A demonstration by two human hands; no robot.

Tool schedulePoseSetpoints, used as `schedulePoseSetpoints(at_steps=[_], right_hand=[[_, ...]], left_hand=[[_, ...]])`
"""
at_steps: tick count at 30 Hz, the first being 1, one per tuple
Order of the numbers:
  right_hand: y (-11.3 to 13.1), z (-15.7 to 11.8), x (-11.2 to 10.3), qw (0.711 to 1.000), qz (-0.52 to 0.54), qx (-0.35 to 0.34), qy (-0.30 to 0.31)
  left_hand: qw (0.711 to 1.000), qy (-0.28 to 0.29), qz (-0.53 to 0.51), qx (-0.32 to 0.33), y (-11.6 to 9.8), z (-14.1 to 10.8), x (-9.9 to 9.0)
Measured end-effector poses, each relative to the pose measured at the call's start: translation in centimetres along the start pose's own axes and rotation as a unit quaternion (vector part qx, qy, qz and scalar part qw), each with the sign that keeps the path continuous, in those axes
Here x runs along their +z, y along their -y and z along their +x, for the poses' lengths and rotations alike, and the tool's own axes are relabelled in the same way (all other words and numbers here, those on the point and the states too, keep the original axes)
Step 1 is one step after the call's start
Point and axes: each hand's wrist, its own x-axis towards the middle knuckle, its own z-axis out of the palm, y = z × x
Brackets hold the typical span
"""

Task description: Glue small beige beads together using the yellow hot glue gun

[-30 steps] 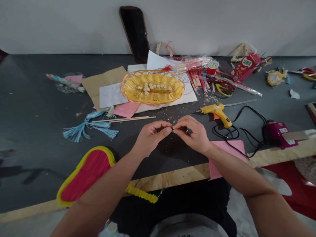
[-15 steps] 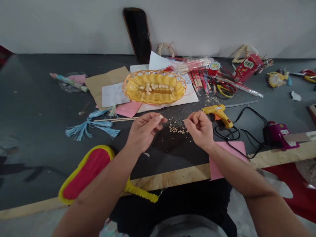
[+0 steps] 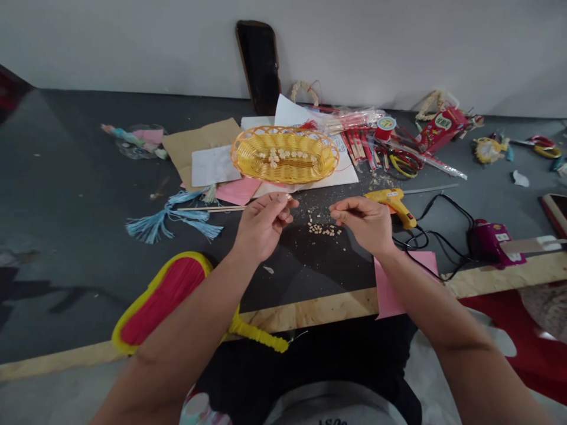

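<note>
Above the dark tabletop, my left hand (image 3: 264,221) pinches a small pale piece (image 3: 289,197) between thumb and forefinger. My right hand (image 3: 363,219) is closed in a pinch to the right of it; whatever its fingertips hold, if anything, is too small to make out. Between and just below the hands lies a loose pile of small pale bits (image 3: 323,229). Beyond them sits a yellow woven basket (image 3: 252,168) with a cluster of little cream-coloured pieces (image 3: 283,154) in it. A yellow hot glue gun (image 3: 401,208) lies just behind my right hand.
Blue tassels (image 3: 166,221) and a red-and-yellow padded piece (image 3: 170,295) lie left. Behind are a leaning phone (image 3: 259,65), a thread spool (image 3: 385,127), scissors (image 3: 405,165) and a red box (image 3: 443,128). A black cord (image 3: 425,239), purple device (image 3: 491,242) and pink paper (image 3: 385,289) are right.
My right hand's fingers have straightened from a curled fist into a flatter pinch. The left hand keeps its pinch on the small piece. The whole view has shifted slightly.
</note>
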Motion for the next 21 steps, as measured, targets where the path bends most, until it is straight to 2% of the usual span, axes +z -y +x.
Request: schedulePoseSetpoints(at_steps=[5, 9, 12, 14, 17, 21], right_hand=[[1.8, 0.4, -1.5, 0.985, -0.123, -0.034, 0.117], [2.4, 0.6, -1.5, 0.958, -0.248, -0.058, 0.130], [2.4, 0.8, -1.0, 0.922, -0.348, -0.111, 0.128], [2.4, 1.0, -0.9, 0.901, -0.393, -0.121, 0.142], [2.5, 1.3, -1.0, 0.862, -0.461, -0.096, 0.188], [2.4, 1.3, -0.9, 0.776, -0.578, -0.051, 0.248]], left_hand=[[1.000, 0.000, -0.010, 0.005, -0.2, -0.2, 0.2], [1.000, -0.009, -0.021, 0.008, -0.2, 0.0, 0.1], [1.000, -0.016, -0.024, 0.006, -0.1, 0.1, 0.0], [1.000, -0.015, -0.022, 0.008, -0.1, 0.2, 0.0], [1.000, -0.006, -0.016, 0.013, -0.1, 0.1, 0.0], [1.000, 0.002, -0.003, 0.013, -0.1, 0.0, 0.0]])
